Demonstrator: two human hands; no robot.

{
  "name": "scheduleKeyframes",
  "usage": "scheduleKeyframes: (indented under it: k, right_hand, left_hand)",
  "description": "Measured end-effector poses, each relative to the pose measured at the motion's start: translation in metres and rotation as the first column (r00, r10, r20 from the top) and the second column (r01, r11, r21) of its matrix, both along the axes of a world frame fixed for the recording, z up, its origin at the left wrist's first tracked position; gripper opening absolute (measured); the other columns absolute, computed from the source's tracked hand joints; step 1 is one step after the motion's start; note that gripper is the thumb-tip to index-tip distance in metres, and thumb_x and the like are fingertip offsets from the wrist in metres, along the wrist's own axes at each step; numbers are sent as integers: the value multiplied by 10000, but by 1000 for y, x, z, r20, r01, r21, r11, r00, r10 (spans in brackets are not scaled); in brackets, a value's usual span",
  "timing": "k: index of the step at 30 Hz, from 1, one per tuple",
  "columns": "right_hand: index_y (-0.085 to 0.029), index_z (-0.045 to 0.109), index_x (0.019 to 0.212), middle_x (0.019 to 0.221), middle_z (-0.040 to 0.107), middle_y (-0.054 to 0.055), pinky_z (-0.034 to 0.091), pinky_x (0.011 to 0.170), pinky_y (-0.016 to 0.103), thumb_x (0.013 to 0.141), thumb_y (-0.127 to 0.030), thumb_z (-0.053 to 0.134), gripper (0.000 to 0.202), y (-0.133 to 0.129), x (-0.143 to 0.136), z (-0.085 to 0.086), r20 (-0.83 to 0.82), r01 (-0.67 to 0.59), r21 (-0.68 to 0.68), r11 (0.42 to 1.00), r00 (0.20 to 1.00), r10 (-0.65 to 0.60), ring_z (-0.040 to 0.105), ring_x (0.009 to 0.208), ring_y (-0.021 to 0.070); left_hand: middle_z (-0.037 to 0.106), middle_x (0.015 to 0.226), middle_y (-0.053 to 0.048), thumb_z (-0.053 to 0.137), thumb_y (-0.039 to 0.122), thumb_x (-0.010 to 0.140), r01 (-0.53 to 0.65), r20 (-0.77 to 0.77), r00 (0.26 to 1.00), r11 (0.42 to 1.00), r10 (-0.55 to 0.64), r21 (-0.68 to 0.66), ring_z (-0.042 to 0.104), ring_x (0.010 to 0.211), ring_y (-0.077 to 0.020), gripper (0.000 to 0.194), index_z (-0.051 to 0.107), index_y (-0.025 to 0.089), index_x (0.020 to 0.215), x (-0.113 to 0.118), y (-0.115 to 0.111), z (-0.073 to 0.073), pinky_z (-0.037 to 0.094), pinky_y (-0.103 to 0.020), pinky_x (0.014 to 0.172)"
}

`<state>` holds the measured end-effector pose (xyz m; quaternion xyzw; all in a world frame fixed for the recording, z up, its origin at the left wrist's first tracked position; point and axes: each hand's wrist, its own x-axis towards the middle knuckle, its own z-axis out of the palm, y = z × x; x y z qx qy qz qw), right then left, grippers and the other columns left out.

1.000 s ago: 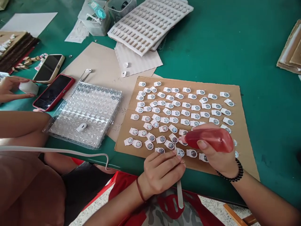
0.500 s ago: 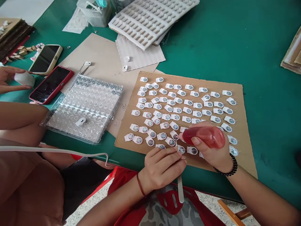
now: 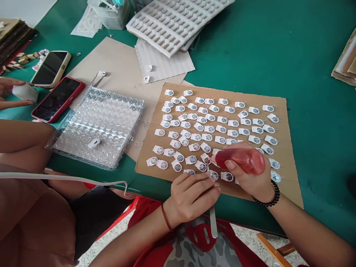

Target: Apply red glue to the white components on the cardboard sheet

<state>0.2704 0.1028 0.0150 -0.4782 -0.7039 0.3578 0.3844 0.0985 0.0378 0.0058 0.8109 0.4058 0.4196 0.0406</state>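
Note:
My right hand [image 3: 249, 178] is wrapped round a red squeeze bottle [image 3: 241, 161], which lies tilted with its pink nozzle pointing left. The nozzle tip is at one of the small white round-ended parts [image 3: 206, 158]. My left hand [image 3: 191, 194] grips tweezers [image 3: 213, 222], whose tips reach up to that same part; the flat end sticks out below my fingers. Many such parts, each with a round disc, lie in loose rows on a brown cardboard sheet [image 3: 280, 118]. My right hand and the bottle hide several of them.
Left of the cardboard, a clear blister tray [image 3: 91, 122] carries a white piece [image 3: 94, 143]. Two phones, a red-cased one [image 3: 58, 99] and a cream-cased one [image 3: 51, 68], lie beyond it. A co-worker's hand [image 3: 11, 92] holds a whitish bottle. A white foam tray [image 3: 178, 26] lies at the back.
The whole view has shifted slightly. Both hands, the bottle and the tweezers stay at the same part, with hardly any movement.

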Motion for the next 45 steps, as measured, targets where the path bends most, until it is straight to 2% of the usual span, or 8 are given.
scheduleKeyframes:
  k: [10,19,34,45]
  right_hand:
    - [-244,589,910,864,647,26,528,653,286,762,-337,660,189,0,1,-1,8,-31,26,999,999,31,619,759,164]
    - [-216,581,931,848,641,36,525,608,261,771,-341,653,215,2,0,-1,27,-35,86,996,999,33,621,729,150]
    - [-211,574,863,785,647,5,524,596,241,776,-319,646,156,3,-2,5,41,-14,123,992,999,9,618,707,132]
    - [-213,556,791,782,633,-10,511,601,216,772,-266,657,116,4,-4,6,31,-49,199,979,999,43,608,707,111]
  left_hand:
    - [714,812,-34,620,102,763,12,41,999,1000,-12,-15,668,841,-173,78,652,141,822,-1,-2,-4,505,-247,607]
    - [709,848,-27,610,113,781,-1,53,999,999,3,-38,650,897,-161,94,653,155,853,0,-3,-7,502,-247,651]
    - [705,836,-38,587,101,795,21,65,998,998,-17,-63,654,882,-175,105,663,146,853,-1,-2,-5,519,-266,653]
    - [702,800,-38,628,79,758,6,51,999,998,-2,-69,656,875,-162,114,656,151,841,0,-1,-3,529,-252,671]
